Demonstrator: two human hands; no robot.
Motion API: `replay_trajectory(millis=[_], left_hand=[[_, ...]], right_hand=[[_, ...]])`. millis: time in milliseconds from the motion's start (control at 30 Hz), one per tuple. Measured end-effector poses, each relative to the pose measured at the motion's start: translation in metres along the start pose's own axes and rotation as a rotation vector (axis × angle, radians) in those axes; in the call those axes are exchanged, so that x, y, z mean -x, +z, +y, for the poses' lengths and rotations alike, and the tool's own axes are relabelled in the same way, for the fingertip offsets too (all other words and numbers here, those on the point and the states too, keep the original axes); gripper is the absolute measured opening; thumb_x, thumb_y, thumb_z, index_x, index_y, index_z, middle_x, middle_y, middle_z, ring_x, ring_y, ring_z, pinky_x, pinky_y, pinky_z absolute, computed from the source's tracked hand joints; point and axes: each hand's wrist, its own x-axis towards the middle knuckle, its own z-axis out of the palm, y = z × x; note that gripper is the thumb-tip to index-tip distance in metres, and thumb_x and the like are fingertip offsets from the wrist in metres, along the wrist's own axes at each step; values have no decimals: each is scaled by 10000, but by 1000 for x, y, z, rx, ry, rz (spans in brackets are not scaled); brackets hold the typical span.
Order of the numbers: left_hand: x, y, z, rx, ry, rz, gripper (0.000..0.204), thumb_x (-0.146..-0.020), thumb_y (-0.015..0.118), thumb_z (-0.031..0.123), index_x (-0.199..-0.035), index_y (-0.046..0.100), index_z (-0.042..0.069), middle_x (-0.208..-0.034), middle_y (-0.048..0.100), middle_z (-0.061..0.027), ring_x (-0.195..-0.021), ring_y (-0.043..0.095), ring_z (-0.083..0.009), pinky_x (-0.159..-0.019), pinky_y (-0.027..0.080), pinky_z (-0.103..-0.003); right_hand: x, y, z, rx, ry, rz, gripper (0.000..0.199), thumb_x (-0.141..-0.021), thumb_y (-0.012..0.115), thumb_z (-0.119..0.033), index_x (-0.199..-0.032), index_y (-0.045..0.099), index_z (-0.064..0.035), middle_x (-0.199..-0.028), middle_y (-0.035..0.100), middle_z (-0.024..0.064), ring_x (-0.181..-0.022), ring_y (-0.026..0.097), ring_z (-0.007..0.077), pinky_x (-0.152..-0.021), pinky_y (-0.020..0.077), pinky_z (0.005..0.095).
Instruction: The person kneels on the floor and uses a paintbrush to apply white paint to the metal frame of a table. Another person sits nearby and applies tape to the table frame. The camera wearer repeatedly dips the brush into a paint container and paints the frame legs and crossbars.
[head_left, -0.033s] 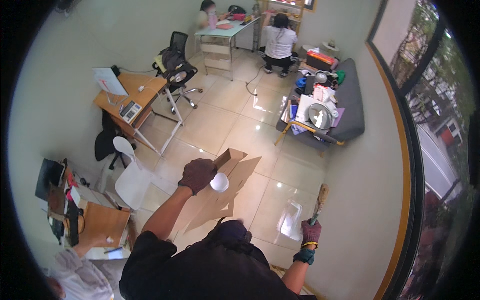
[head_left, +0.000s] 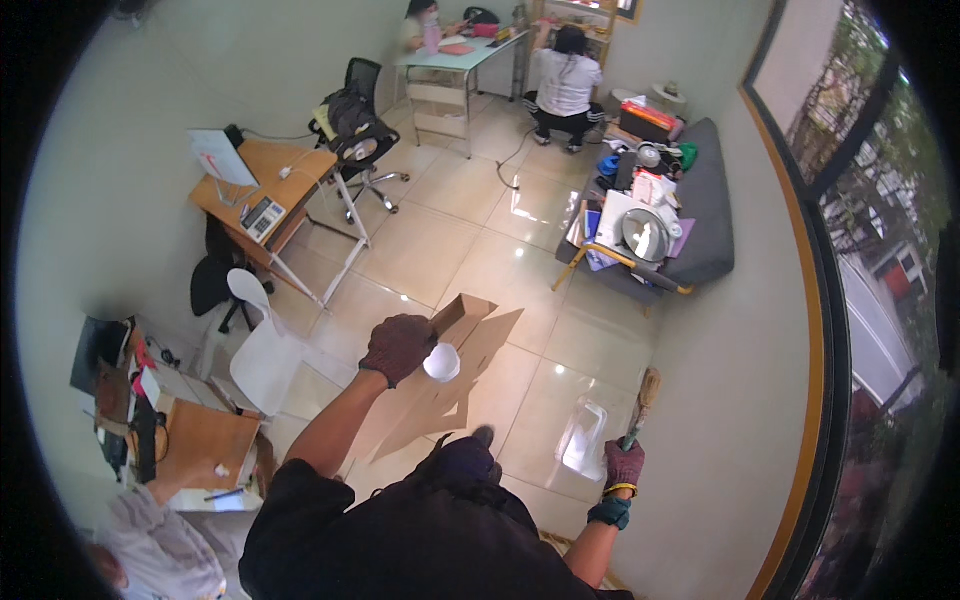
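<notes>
The brush (head_left: 642, 405) points ahead (its long axis slants slightly right)

White cup (head_left: 442, 364) and brush (head_left: 644, 398) are held well apart.

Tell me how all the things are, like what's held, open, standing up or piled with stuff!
Left hand: gloved, curled at the white cup
White cup: held; contents can't be made out
Right hand: gloved, closed on the brush
Brush: held, bristles up
Cardboard box: open, flaps spread
Monitor: standing; can't tell if on
White chair: upright, nobody sitting
Grey sofa: piled with stuff
</notes>
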Motion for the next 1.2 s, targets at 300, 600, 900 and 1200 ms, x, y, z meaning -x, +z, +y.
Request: replay_trajectory(millis=[300, 600, 900, 1200], left_hand=[[-93, 47, -33, 78, -195, -30, 220, -793, 538, 238, -770, 640, 44, -717, 634, -161, -691, 637, -317, -625, 513, -428], [-189, 66, -17, 101, -194, 273, 178, -702, 581, 212, -688, 624, 40, -667, 615, -151, -662, 623, -294, -560, 499, -419], [-211, 63, 10, 76, -411, 189, 153, -710, 561, 168, -753, 637, 42, -711, 627, -146, -692, 629, -272, -575, 487, -378], [-224, 59, 29, 95, -636, 142, 155, -677, 585, 148, -731, 646, 16, -677, 619, -187, -668, 644, -292, -553, 515, -394]], right_hand=[[-92, 33, -55, 122, -55, -75, 121, -701, 610, -106, -744, 571, 1, -643, 579, 49, -579, 511, 139, -564, 436, 296], [-196, 50, -117, -114, -6, -85, 333, -709, 615, -82, -1000, 559, 71, -919, 586, 115, -788, 530, 231, -732, 447, 383], [-280, 96, -181, 198, -154, -206, 235, -729, 618, -100, -898, 571, 57, -797, 578, 86, -671, 503, 200, -621, 440, 366], [-318, 112, -215, 412, -259, -312, 125, -707, 612, -108, -741, 524, -26, -678, 526, 35, -598, 465, 152, -544, 402, 329]])
